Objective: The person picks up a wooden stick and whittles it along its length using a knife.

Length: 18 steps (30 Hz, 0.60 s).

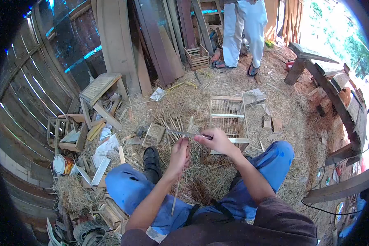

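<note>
Tin can (62, 164) lies tipped at far left among wood scraps; contents not visible. Left hand (179, 152) is fisted around a thin bamboo stick (176, 192); right hand (215, 140) grips a knife (184, 133), blade touching the stick's upper end. Slatted wooden cage (228, 119) stands just beyond on straw-strewn ground (274, 94); plank walls behind.

Seated worker wears bright blue trousers, worn and creased at the knees, with a small darker spot on the right thigh. Upper garment is a dark brownish-maroon top, sleeves ending above the elbow so both forearms are bare; a dark strap crosses the lap. One black shoe shows; left hand (179, 152) and right hand (217, 140) ungloved, no rings or watch visible.
</note>
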Available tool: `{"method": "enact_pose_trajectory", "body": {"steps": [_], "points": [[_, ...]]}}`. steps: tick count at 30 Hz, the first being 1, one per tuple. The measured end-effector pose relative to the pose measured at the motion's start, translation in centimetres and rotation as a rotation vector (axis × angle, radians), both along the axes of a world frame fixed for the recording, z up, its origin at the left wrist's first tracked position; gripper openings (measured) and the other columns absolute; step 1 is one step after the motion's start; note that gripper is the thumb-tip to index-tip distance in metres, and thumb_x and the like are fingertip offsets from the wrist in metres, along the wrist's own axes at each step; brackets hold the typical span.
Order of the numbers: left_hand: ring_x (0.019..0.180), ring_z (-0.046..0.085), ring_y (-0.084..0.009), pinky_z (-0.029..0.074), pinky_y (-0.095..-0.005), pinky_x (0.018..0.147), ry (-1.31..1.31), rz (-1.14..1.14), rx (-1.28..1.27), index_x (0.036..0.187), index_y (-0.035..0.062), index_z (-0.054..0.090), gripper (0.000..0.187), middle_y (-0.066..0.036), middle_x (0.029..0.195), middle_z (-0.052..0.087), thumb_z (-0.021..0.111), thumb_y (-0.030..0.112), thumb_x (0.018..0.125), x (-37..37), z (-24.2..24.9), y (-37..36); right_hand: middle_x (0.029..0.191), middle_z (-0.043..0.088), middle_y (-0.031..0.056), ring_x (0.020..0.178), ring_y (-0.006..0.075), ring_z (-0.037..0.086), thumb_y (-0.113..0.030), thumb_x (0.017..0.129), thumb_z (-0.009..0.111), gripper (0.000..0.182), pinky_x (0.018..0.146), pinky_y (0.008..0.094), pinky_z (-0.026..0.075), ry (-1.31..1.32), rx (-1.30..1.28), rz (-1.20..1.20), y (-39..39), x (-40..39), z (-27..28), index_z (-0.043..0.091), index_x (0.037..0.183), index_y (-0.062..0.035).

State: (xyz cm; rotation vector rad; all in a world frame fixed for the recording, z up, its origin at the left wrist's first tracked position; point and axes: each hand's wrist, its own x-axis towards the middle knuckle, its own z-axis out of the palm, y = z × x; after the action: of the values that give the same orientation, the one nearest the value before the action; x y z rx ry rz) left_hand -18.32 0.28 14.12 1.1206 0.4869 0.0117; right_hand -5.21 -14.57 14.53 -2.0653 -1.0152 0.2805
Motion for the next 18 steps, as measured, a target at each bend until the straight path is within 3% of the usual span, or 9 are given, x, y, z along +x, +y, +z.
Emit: {"method": "enact_pose_trajectory", "body": {"steps": [3, 9, 12, 15, 18], "points": [[0.041, 0.030, -0.0038, 0.022, -0.0229, 0.035, 0.013, -0.011, 0.059, 0.092, 0.0124, 0.049, 0.025, 0.007, 0.057, 0.034, 0.043, 0.033, 0.105, 0.1, -0.7, 0.0, 0.062, 0.058, 0.0128, 0.055, 0.0253, 0.055, -0.049, 0.081, 0.075, 0.045, 0.055, 0.0395, 0.043, 0.128, 0.132, -0.002, -0.1, -0.5, 0.2, 0.067, 0.083, -0.0049], [0.039, 0.026, -0.0041, 0.019, -0.0235, 0.035, -0.018, -0.157, 0.204, 0.093, 0.0144, 0.047, 0.028, 0.007, 0.056, 0.032, 0.043, 0.039, 0.105, 0.1, -1.5, -0.8, 0.068, 0.063, 0.0086, 0.060, 0.0244, 0.063, -0.047, 0.072, 0.083, 0.054, 0.060, 0.0367, 0.050, -0.073, 0.154, -0.257, -0.3, -0.8, 1.2, 0.061, 0.106, -0.0121], [0.040, 0.027, -0.0041, 0.021, -0.0234, 0.036, -0.017, -0.160, 0.272, 0.093, 0.0145, 0.047, 0.028, 0.007, 0.056, 0.032, 0.042, 0.039, 0.105, 0.1, -1.9, -0.7, 0.069, 0.064, 0.0082, 0.063, 0.0252, 0.066, -0.047, 0.072, 0.082, 0.053, 0.063, 0.0362, 0.052, 0.011, 0.128, -0.210, -0.4, -0.7, 1.2, 0.060, 0.106, -0.0131], [0.041, 0.027, -0.0040, 0.021, -0.0232, 0.037, 0.010, -0.179, 0.253, 0.095, 0.0146, 0.047, 0.027, 0.007, 0.058, 0.032, 0.042, 0.039, 0.105, 0.0, -1.7, -0.8, 0.071, 0.065, 0.0097, 0.065, 0.0269, 0.066, -0.046, 0.073, 0.082, 0.051, 0.062, 0.0372, 0.052, -0.160, 0.224, -0.181, 0.3, -0.7, -0.1, 0.061, 0.105, -0.0134], [0.042, 0.027, -0.0039, 0.021, -0.0231, 0.037, 0.015, -0.187, 0.195, 0.098, 0.0148, 0.047, 0.024, 0.007, 0.061, 0.033, 0.041, 0.037, 0.105, 0.0, -2.0, -0.8, 0.077, 0.065, 0.0107, 0.064, 0.0214, 0.062, -0.035, 0.075, 0.084, 0.047, 0.061, 0.0342, 0.049, -0.075, 0.141, -0.124, 0.3, -1.4, 0.2, 0.060, 0.105, -0.0078]]}}
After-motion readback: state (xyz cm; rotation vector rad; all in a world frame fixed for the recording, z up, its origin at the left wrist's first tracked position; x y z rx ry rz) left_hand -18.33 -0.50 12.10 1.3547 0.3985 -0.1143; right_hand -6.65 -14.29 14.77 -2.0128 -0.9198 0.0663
